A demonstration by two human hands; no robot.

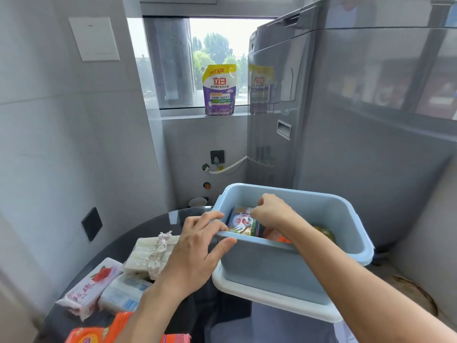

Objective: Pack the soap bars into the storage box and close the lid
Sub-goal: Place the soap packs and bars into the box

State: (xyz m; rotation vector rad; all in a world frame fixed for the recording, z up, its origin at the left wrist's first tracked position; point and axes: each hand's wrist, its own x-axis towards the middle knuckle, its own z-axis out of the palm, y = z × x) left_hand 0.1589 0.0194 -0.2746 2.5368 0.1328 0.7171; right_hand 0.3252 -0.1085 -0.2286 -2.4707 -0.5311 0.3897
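Beside the left hand, whose grip clamps the near rim of the pale blue plastic storage box, wrapped soap bars lie on the dark glass tabletop. Right hand, inside the box, pinches a blue-wrapped soap bar among orange packets. White lid sits beneath.

Orange soap pack cut off at bottom edge; right hand fingertips hidden inside box.

Bright window daylight, soft, edges warped
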